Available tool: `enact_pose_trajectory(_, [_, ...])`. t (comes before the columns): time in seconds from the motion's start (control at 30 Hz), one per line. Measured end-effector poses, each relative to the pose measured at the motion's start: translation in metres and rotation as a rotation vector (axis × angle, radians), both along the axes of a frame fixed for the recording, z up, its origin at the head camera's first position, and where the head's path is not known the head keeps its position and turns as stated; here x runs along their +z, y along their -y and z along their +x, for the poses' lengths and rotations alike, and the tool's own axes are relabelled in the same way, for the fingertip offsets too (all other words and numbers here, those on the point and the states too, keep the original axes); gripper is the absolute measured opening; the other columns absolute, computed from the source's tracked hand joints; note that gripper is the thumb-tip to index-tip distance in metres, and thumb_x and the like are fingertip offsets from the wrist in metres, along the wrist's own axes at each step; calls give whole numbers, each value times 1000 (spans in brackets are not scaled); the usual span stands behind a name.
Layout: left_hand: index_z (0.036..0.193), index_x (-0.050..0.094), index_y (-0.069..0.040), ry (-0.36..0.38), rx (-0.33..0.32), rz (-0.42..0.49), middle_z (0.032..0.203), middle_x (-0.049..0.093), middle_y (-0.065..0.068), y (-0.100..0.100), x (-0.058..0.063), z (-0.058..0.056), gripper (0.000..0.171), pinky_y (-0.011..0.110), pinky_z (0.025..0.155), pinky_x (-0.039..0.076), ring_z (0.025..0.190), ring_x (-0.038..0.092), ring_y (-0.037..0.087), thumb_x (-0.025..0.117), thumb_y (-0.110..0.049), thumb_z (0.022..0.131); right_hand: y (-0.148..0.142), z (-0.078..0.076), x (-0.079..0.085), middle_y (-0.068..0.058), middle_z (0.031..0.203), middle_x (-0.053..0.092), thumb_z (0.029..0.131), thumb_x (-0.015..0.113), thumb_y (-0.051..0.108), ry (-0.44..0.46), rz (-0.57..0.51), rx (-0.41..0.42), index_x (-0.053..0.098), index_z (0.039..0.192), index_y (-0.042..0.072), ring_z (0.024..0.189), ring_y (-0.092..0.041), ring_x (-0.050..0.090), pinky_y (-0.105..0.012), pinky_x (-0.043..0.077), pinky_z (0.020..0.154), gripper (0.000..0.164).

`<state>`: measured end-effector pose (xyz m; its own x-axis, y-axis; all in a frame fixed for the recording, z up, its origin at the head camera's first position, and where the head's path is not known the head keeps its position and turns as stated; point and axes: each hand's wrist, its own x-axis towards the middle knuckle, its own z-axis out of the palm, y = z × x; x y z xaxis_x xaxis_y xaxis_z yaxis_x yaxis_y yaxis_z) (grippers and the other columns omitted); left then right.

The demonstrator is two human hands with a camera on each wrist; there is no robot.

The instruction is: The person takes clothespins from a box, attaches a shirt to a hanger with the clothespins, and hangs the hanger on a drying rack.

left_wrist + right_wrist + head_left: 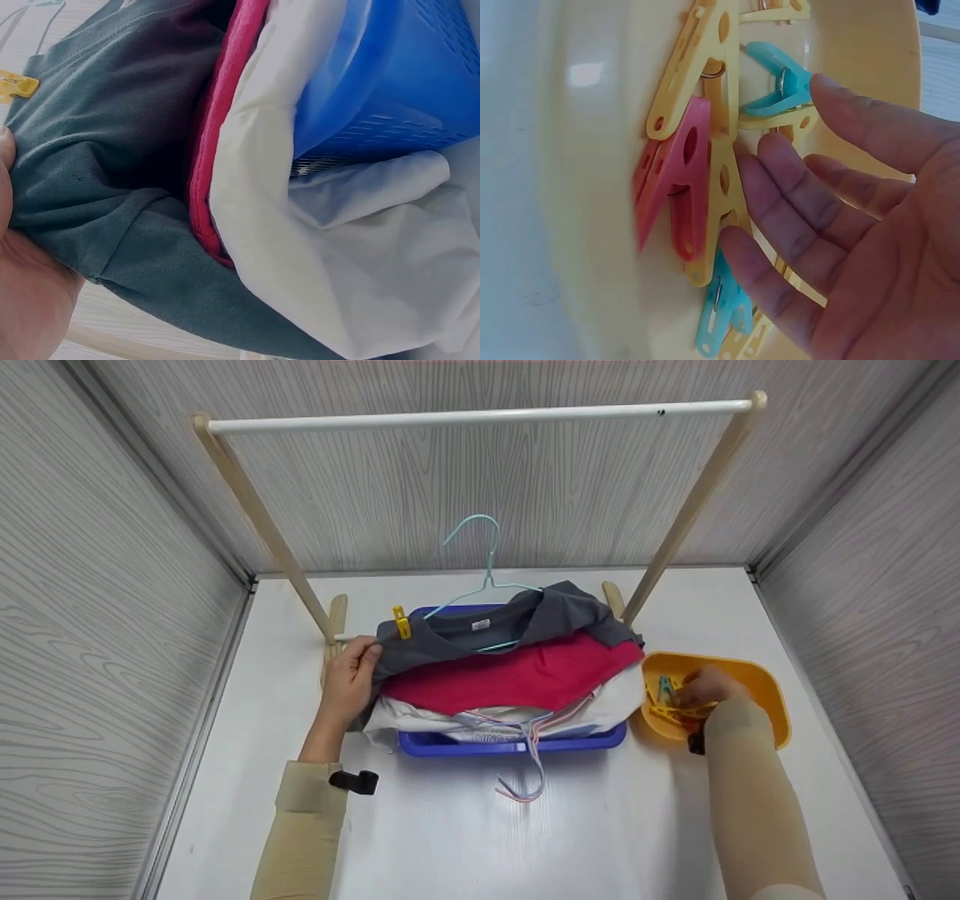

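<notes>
A dark grey shirt lies over the pile of clothes with a light teal hanger in its neck. A yellow clothespin sits on its left shoulder. My left hand pinches the shirt's left shoulder edge, just outside that clothespin. Inside the yellow basin is my right hand, fingers loosely spread among several clothespins. Its fingertips touch or nearly touch a yellow clothespin; the thumb tip meets a teal clothespin. A red clothespin lies beside them.
Under the grey shirt lie a red garment and white clothes on a blue basket. Overlapping hanger hooks stick out over its front rim. Behind stands a rack with wooden posts and a white rail.
</notes>
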<state>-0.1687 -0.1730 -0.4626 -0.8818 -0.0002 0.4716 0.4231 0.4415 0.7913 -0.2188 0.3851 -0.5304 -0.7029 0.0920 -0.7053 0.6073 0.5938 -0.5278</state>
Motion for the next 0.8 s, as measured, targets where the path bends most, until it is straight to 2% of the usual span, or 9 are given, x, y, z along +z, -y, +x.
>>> enact_pose_trajectory(0.1, [94,62,10,11,-10,8,88,65,20,0,1,0,10,24,77,41,81,54,17,55,4,97,1,2,2,-23,122,57,95,67,20,-19,69,62,49,135,-7,105,-35,52,-41,48,92,51])
enact_pose_trajectory(0.2, [95,63,10,27,-15,15,89,65,19,0,2,0,11,24,77,41,82,54,16,55,3,98,7,7,9,-23,120,57,91,72,24,-19,104,43,52,131,-7,101,-34,53,-37,49,84,54])
enact_pose_trajectory(0.27, [96,63,10,35,-16,16,90,65,19,1,2,0,12,24,77,41,82,54,15,54,2,98,13,12,15,-20,126,53,89,76,23,16,52,-106,51,135,-2,104,-33,51,-36,49,84,58])
enact_pose_trajectory(0.33, [96,63,10,40,-10,14,91,66,19,1,2,0,13,24,78,41,83,54,15,54,1,98,19,16,20,-16,133,48,86,77,21,45,-22,-296,49,139,4,109,-31,49,-36,49,88,62])
enact_pose_trajectory(0.37, [97,63,10,42,-7,13,91,66,19,1,1,0,13,24,78,41,83,54,15,54,1,98,22,18,22,-16,135,47,86,77,21,46,-35,-341,48,140,6,110,-31,48,-36,49,89,63])
enact_pose_trajectory(0.4, [97,63,10,43,-5,12,92,66,20,1,1,1,13,25,78,41,83,54,15,54,1,98,24,19,23,-13,137,44,85,78,19,55,-70,-437,47,141,10,114,-30,47,-36,48,92,65])
enact_pose_trajectory(0.43, [97,63,10,42,-3,9,92,66,19,1,1,0,13,25,78,41,83,54,15,54,1,99,25,20,23,-12,139,43,85,78,19,57,-86,-484,47,142,12,116,-31,46,-37,48,93,66])
enact_pose_trajectory(0.63, [97,63,11,43,0,8,93,66,21,1,1,1,13,26,78,41,83,55,18,54,0,99,20,15,14,-22,128,53,87,77,19,16,36,-163,51,134,-1,107,-35,50,-37,49,85,58])
enact_pose_trajectory(0.8, [99,64,10,54,-3,4,96,66,21,0,2,2,14,26,79,42,85,56,19,55,0,99,17,11,9,-26,125,54,88,75,10,17,36,-114,49,133,-6,106,-38,50,-39,49,86,54])
